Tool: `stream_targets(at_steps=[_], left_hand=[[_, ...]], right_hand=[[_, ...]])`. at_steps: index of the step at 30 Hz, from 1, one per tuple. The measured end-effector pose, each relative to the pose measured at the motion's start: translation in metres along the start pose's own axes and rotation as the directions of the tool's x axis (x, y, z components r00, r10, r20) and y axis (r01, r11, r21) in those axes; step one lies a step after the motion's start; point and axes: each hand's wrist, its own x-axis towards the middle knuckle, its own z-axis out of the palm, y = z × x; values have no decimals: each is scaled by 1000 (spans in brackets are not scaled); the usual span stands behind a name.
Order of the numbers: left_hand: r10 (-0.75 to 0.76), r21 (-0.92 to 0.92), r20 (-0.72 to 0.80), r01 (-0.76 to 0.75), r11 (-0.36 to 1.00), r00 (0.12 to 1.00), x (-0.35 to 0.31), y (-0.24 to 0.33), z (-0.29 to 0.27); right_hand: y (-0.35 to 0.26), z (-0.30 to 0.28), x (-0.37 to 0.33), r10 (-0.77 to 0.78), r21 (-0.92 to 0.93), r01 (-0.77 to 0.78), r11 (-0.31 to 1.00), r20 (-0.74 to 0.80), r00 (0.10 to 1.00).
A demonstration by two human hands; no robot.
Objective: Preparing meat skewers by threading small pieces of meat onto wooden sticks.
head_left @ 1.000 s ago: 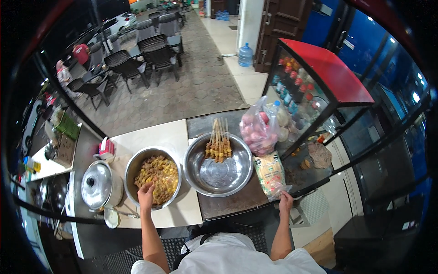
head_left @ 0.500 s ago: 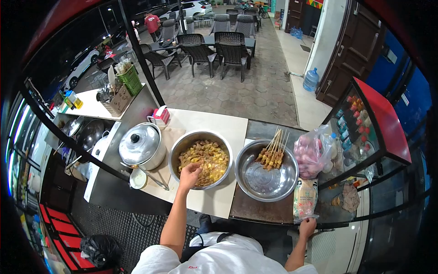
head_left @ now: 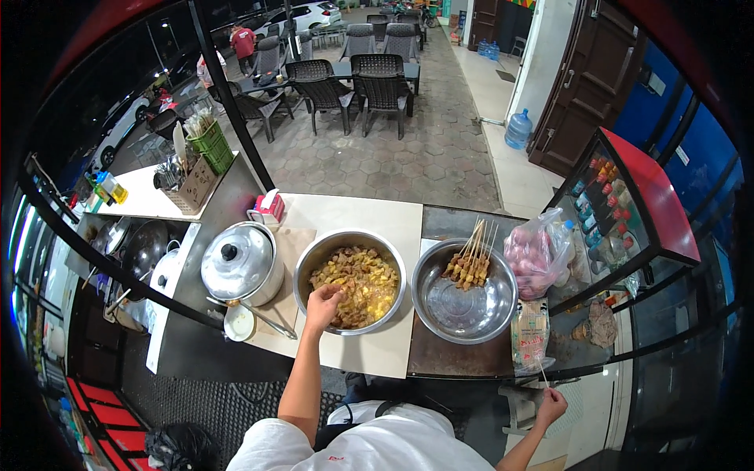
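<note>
My left hand (head_left: 320, 306) is over the near part of a deep metal bowl (head_left: 301, 271) with chunks of marinated meat (head_left: 357, 276), brown and yellow. Its fingertips are pinched together; what they hold, if anything, is too small to make out. At the counter's front edge, my right hand (head_left: 553, 406) is closed on a thin wooden skewer (head_left: 543, 374), whose upper end reaches the clear plastic packet of skewers (head_left: 531, 334). Between my hands stands a wider metal basin (head_left: 455, 314) holding several skewers of threaded meat (head_left: 469, 267), sticks pointing away from me.
A lidded metal pot (head_left: 239, 263) stands left of the meat, with tongs (head_left: 271, 322) and a small bowl (head_left: 239, 323) before it. On the right are a plastic bag of pink round things (head_left: 534, 255) and a red-topped glass case (head_left: 620, 204). A dark post (head_left: 228, 94) rises at the left.
My right hand has moved right and away from the packet, now with a skewer drawn out. The left hand stays at the meat bowl, and the view has shifted slightly.
</note>
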Motion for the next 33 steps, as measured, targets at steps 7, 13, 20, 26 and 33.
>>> stream_targets(at_steps=[7,13,20,26,33], left_hand=[[-15,16,48,14,1000,999,14,11,-19],[69,94,117,-80,992,991,32,-4,-30],[91,180,224,-133,975,970,42,-8,-33],[165,345,265,-253,904,950,48,-3,-34],[205,675,326,-379,633,923,53,-5,-7]], right_hand=[[-13,-16,2,156,499,-32,866,-207,966],[-193,-22,-29,-21,716,280,639,-348,937],[-282,85,-115,-173,788,-104,607,258,951],[-318,114,-156,-314,724,-163,670,475,822],[-304,117,-154,-314,641,-284,713,654,688]])
